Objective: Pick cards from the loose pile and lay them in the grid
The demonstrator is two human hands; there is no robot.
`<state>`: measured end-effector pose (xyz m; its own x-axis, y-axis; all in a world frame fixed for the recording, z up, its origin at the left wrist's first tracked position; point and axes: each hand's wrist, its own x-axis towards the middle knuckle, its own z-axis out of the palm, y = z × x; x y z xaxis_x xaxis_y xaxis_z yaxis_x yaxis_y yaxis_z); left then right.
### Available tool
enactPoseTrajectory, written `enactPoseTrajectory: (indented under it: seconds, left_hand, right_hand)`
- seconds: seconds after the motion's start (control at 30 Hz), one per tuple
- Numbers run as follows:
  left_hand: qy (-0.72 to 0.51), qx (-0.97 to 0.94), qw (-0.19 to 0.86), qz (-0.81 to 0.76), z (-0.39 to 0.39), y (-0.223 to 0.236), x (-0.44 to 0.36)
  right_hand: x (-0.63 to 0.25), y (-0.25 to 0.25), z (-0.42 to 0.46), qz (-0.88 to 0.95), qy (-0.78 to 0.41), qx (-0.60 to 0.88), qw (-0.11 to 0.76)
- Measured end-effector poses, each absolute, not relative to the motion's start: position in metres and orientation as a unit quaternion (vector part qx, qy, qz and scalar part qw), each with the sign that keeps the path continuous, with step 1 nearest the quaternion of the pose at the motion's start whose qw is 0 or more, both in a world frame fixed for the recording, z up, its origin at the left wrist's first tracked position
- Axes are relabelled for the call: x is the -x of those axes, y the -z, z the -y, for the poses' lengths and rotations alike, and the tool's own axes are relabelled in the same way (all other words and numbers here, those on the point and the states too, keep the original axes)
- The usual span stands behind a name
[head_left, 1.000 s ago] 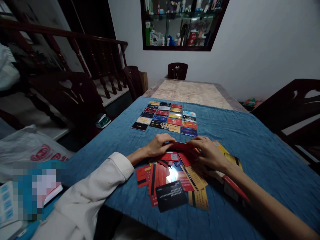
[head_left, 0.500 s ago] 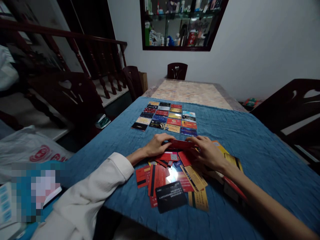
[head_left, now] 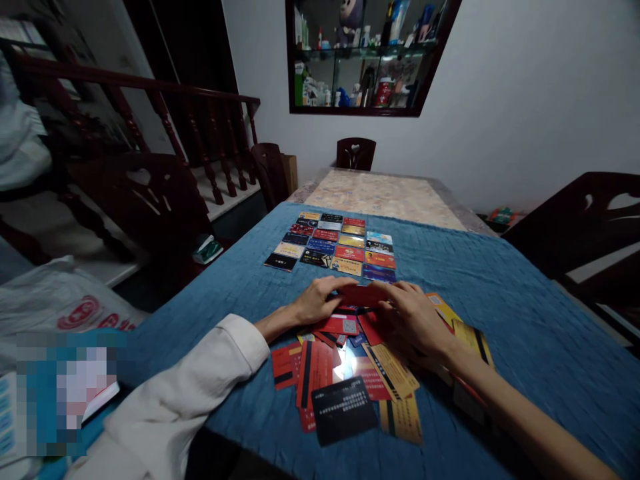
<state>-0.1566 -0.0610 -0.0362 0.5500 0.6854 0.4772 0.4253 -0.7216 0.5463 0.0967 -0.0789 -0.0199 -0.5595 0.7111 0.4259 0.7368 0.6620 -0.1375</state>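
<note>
A red card (head_left: 359, 295) is held on edge between my two hands, over the far side of a loose card pile. My left hand (head_left: 320, 300) pinches its left end; my right hand (head_left: 413, 313) grips the right end, fingers curled over it. Beneath and nearer to me lie overlapping cards: a red striped card (head_left: 314, 373), a black card (head_left: 344, 411) at the front and a gold card (head_left: 393, 370). Yellow cards (head_left: 473, 340) stick out beyond my right forearm. Past my hands, several cards (head_left: 350, 253) are laid face up in columns.
A blue cloth (head_left: 475, 267) covers the near table; a marbled tabletop (head_left: 373, 190) shows beyond it. Dark wooden chairs (head_left: 356, 155) surround the table. A white plastic bag (head_left: 60, 300) stands at left. Ahead, a glass-shelved cabinet (head_left: 365, 50) is set in the wall.
The view has tilted up slightly, so everything sits lower in the picture. My right fingers have shifted left along the red card, covering more of it. The laid-out cards look unchanged.
</note>
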Motion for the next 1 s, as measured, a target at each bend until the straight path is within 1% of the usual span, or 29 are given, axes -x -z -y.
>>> enactPoseTrajectory:
  seconds: [0.17,0.6,0.83,1.0]
  left_hand:
    - [-0.362,-0.854,0.178,-0.330,0.059,0.037,0.156]
    - [-0.373,-0.853,0.164,-0.326,0.059,0.035,0.153]
    - [-0.358,-0.875,0.129,-0.301,0.059,0.028,0.151]
    - [-0.328,-0.891,0.122,-0.290,0.051,0.018,0.151]
  right_hand:
    - [-0.094,0.026,0.078,0.882,0.057,0.400,0.245]
    - [-0.092,0.022,0.080,0.878,0.116,0.400,0.236]
    - [-0.100,0.021,0.075,0.867,0.147,0.399,0.260]
    - [-0.100,0.019,0.071,0.868,0.143,0.399,0.261]
